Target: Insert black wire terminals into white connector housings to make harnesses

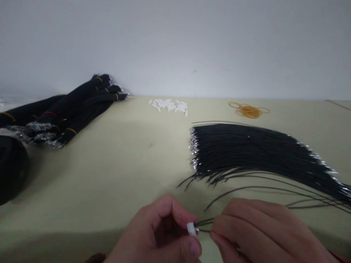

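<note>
Near the front of the table my left hand (161, 233) pinches a small white connector housing (191, 229) between thumb and index finger. Close on its right, my right hand (255, 230) is closed on a thin black wire (204, 231), whose tip meets the housing's right side. More dark wire (204, 221) runs between the housing and my right fingers. I cannot tell how far the tip sits inside. Just beyond my hands lies a wide spread of black wires (255, 149) with shiny metal terminals at both ends. A few loose wires (246, 187) curve out of its near side.
Several white housings (170, 105) lie in a loose pile by the wall. Yellow rubber bands (249, 110) are heaped to their right. Banded bundles of black wire (79, 98) rest at the back left, with a dark rounded object (12, 170) at the left edge.
</note>
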{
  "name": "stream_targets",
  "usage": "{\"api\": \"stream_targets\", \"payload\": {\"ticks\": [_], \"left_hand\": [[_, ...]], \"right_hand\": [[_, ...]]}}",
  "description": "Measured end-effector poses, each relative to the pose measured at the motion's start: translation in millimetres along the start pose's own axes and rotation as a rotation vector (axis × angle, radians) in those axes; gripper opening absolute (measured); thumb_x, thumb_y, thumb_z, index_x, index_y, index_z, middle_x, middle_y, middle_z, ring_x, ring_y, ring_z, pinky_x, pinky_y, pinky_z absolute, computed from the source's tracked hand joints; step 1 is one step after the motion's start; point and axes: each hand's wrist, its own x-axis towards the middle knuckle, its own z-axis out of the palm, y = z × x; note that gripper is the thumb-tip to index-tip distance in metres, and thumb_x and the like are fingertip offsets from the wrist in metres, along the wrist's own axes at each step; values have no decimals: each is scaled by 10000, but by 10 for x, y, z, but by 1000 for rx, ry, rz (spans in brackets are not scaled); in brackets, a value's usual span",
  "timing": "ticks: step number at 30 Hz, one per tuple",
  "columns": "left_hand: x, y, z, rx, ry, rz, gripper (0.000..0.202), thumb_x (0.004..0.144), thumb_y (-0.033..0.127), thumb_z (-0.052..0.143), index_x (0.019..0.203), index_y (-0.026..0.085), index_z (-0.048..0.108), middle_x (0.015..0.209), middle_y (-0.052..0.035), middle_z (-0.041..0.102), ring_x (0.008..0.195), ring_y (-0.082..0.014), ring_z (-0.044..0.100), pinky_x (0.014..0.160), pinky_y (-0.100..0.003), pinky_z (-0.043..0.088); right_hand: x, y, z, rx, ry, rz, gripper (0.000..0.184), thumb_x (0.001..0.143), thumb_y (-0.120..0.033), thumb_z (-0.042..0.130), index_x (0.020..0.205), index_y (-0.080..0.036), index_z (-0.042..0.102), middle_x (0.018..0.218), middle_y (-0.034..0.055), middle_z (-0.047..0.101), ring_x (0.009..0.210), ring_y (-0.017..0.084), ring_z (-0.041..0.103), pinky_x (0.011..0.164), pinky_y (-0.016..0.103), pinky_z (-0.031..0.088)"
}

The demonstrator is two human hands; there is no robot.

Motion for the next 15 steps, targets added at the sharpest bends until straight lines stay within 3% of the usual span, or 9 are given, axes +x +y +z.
{"api": "stream_targets", "payload": {"ticks": [6, 11, 15], "left_hand": [[-11, -22, -13, 55, -21, 5, 193, 666, 202, 748, 751, 155, 582, 691, 2, 633, 607, -96, 566, 577, -212, 436], [4, 4, 5, 41, 6, 10, 184, 662, 194, 749, 733, 149, 585, 650, 13, 616, 587, -93, 550, 564, -214, 460], [26, 43, 24, 21, 21, 13, 182, 681, 200, 736, 753, 146, 578, 617, 22, 611, 554, -95, 573, 563, -223, 479]], "right_hand": [[18, 142, -9, -66, -53, 3, 385, 950, -356, 344, 806, -83, 574, 671, 61, 457, 709, 60, 464, 704, 137, 423], [118, 296, -42, -10, -84, 2, 342, 951, -313, 346, 876, -91, 595, 803, 76, 495, 808, 74, 468, 769, 174, 413], [176, 466, 30, 40, -177, 29, 237, 937, -244, 389, 939, -153, 608, 950, 32, 506, 907, 88, 447, 837, 224, 365]]}}
